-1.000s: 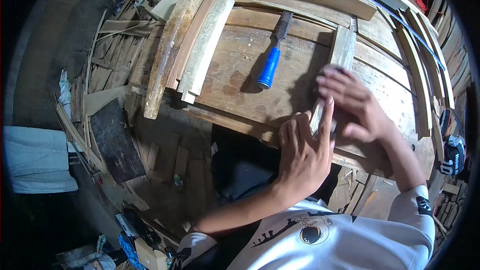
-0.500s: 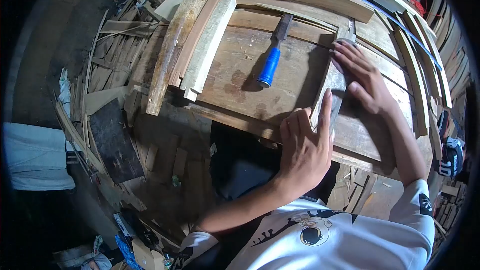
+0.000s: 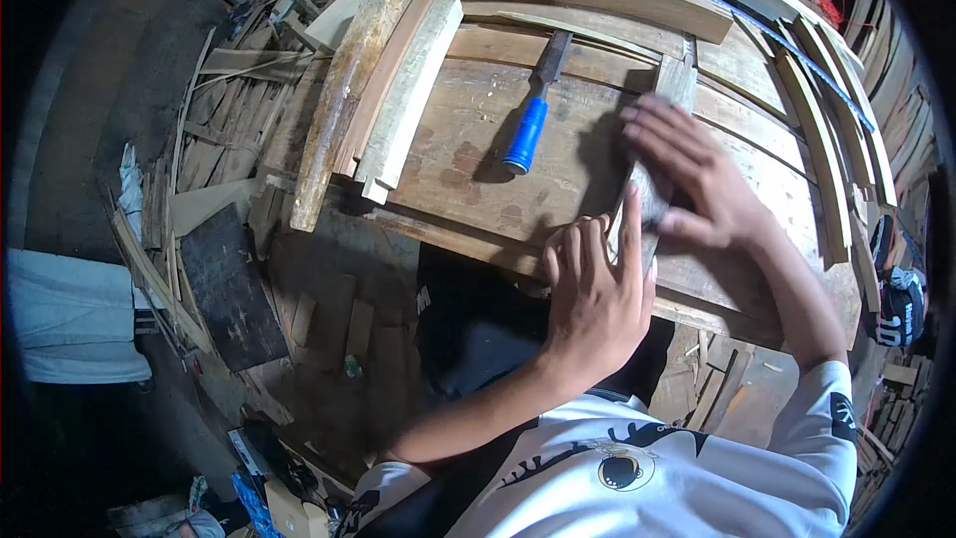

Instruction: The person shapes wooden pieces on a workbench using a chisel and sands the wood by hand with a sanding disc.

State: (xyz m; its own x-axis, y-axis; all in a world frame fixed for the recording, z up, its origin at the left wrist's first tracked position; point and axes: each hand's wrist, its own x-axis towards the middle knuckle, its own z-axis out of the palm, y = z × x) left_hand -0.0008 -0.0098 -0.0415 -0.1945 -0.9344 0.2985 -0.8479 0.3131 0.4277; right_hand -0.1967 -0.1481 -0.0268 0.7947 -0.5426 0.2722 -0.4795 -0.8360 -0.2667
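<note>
A narrow wooden piece lies lengthwise on the workbench, pointing away from me. My left hand grips its near end, index finger stretched along the top and the other fingers curled at the left side. Over the middle of the piece is my right hand, fingers together and bent across it, thumb toward me. Motion blurs this hand, and whatever lies under its palm is hidden; a dark edge shows by the fingertips. Left of both hands rests a chisel with a blue handle, its blade pointing away.
At the bench's left lie a rough, rounded wooden bar and a pale notched strip. A wide board stands along the back. Long strips line the right side. Scrap wood is piled on the floor at left.
My right hand has slid toward me along the wooden piece, uncovering more of its far end. My left hand stays on the near end. The whole view has shifted slightly.
</note>
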